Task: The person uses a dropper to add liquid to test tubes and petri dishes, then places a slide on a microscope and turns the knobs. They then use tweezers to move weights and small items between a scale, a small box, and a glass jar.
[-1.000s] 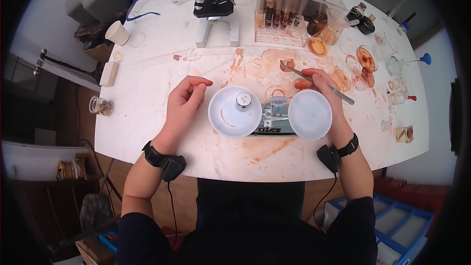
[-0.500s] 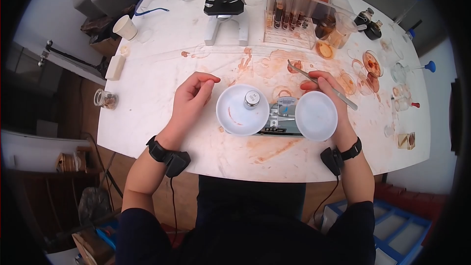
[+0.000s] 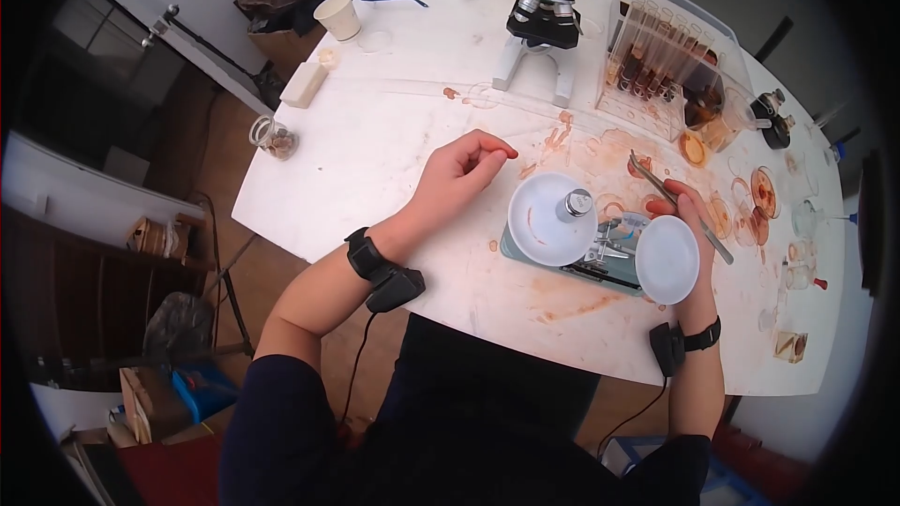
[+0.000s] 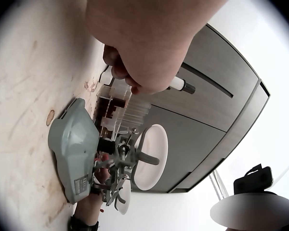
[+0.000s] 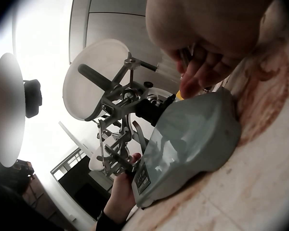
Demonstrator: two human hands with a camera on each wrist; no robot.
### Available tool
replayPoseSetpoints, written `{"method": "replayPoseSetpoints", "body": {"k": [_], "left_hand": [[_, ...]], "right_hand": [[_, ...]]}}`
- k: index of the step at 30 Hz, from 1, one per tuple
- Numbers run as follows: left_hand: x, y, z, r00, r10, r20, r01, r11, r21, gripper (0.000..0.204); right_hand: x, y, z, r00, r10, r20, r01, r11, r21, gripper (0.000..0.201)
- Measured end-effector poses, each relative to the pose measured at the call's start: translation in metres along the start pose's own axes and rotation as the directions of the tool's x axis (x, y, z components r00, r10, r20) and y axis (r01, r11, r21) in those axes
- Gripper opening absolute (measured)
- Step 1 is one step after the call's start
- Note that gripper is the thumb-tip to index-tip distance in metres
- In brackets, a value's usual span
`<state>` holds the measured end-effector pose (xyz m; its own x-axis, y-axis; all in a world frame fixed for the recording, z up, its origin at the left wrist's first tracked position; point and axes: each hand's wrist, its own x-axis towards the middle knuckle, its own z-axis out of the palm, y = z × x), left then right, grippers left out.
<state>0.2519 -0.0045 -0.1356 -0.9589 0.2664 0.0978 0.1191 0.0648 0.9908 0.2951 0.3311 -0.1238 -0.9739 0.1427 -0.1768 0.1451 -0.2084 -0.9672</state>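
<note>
A two-pan balance (image 4: pixel 76 147) with a grey-green base stands before me on the white table (image 3: pixel 375 150). On its left pan (image 3: pixel 536 236) sits a shiny metal weight (image 3: pixel 575 205), off toward the right side, along with a reddish streak. The right pan (image 3: pixel 667 260) bears nothing. My right hand (image 3: pixel 692 203) pinches metal tweezers (image 3: pixel 712 239) with a bent tip, behind and partly hidden by that pan. To the left of the balance, my left hand (image 3: pixel 461 176) hangs loosely curled with nothing in it, thumb near the index finger.
At the back stand a microscope (image 3: pixel 544 23) and a rack of test tubes (image 3: pixel 661 52) with dark liquid. Stained petri dishes (image 3: pixel 764 192) and dark bottles (image 3: pixel 775 122) lie right. Leftward are a jar (image 3: pixel 274 137), a white block (image 3: pixel 304 84) and a paper cup (image 3: pixel 337 17).
The head view has swung left, so the whole table sits farther right and tilted. Relative to the balance, both hands keep nearly the same places, tweezers still held.
</note>
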Motion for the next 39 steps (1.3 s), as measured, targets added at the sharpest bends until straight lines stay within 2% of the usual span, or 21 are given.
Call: {"method": "replayPoseSetpoints", "body": {"k": [20, 39], "left_hand": [[0.0, 0.0044, 0.0004, 1.0, 0.013, -0.009, -0.012, 0.998, 0.064, 0.017], [0.0007, 0.0039, -0.0016, 1.0, 0.0, -0.031, 0.001, 0.999, 0.047, 0.017]], "right_hand": [[0.0014, 0.0032, -0.0032, 1.0, 0.009, 0.005, -0.009, 1.0, -0.011, 0.033], [0.0003, 0.0016, -0.0017, 0.999, -0.017, 0.046, 0.016, 1.0, 0.002, 0.036]]}}
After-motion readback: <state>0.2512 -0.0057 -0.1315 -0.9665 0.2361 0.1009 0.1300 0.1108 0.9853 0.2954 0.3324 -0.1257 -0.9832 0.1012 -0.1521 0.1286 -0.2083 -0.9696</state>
